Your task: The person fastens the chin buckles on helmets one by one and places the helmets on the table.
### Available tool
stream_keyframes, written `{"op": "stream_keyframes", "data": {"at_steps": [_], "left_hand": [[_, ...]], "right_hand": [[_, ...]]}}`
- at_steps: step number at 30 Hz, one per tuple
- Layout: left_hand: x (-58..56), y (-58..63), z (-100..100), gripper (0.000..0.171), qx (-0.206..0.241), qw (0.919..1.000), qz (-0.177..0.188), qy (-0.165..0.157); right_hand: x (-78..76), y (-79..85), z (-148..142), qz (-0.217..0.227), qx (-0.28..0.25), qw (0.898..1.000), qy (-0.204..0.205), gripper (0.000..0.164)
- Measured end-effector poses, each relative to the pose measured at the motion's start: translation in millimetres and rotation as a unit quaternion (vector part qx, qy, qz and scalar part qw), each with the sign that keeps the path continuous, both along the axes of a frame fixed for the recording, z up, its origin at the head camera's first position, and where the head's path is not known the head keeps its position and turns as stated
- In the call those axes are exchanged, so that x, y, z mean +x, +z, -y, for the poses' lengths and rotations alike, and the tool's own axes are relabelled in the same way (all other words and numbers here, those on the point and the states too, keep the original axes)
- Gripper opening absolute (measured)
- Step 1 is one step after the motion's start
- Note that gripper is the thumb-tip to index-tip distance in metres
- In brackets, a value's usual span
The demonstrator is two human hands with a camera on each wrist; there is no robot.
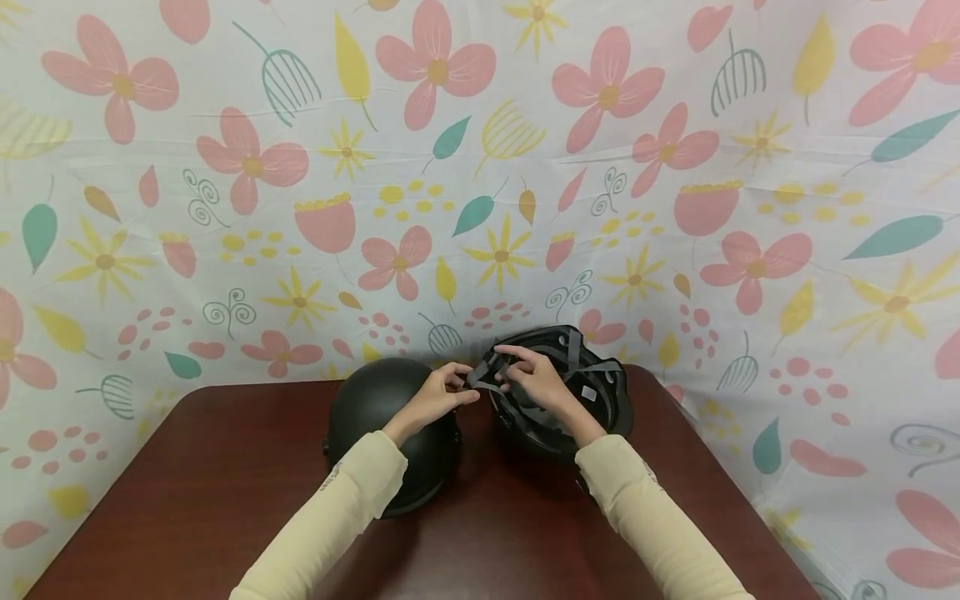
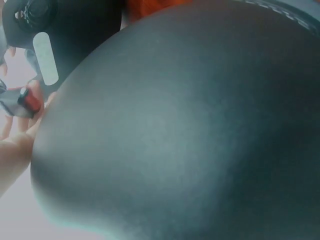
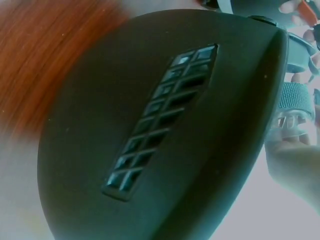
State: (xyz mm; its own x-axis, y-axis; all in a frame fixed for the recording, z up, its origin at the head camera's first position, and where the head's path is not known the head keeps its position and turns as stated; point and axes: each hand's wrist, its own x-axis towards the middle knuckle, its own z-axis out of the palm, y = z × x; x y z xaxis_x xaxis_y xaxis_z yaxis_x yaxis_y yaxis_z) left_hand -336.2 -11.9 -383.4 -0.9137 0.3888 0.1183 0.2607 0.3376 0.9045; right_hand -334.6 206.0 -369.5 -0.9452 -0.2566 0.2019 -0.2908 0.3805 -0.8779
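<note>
Two black helmets are on the table. One helmet (image 1: 382, 417) sits dome up on the left; the other helmet (image 1: 504, 433) lies upturned on the right, showing its lining and grey straps (image 1: 573, 350). At the upturned helmet's left rim, my left hand (image 1: 437, 395) pinches a black strap buckle (image 2: 19, 103) with a red part. Over that helmet's opening, my right hand (image 1: 536, 379) holds the chin strap (image 3: 295, 96) between thumb and curled fingers, index finger extended. The left helmet's dome hides part of the left hand in the left wrist view.
The dark red-brown table (image 1: 202, 483) has rounded back corners. Behind it hangs a white cloth (image 1: 495, 175) printed with flowers and leaves. A small white label (image 1: 589, 393) is inside the upturned helmet. A slotted vent (image 3: 162, 120) shows on its shell.
</note>
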Motion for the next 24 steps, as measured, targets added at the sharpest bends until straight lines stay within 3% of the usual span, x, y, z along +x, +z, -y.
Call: {"op": "stream_keyframes", "data": {"at_steps": [6,11,18,24], "left_hand": [[-0.6,0.9,3.1,0.04,0.053,0.9985,-0.015,0.004],[-0.8,2.4,4.8,0.038,0.062,0.9975,-0.03,0.011],[0.8,5.8,4.1,0.042,0.082,0.996,-0.036,0.002],[1.9,7.6,4.4,0.039,0.097,0.9943,-0.045,0.004]], "right_hand": [[-0.5,2.8,-0.6,0.002,0.013,1.0,-0.005,0.042],[-0.1,2.9,-1.4,0.005,0.01,1.0,-0.015,0.042],[1.4,0.1,-2.1,0.019,-0.037,0.999,-0.011,0.039],[0.0,-1.7,-3.2,0.018,-0.032,0.999,-0.019,0.041]]}}
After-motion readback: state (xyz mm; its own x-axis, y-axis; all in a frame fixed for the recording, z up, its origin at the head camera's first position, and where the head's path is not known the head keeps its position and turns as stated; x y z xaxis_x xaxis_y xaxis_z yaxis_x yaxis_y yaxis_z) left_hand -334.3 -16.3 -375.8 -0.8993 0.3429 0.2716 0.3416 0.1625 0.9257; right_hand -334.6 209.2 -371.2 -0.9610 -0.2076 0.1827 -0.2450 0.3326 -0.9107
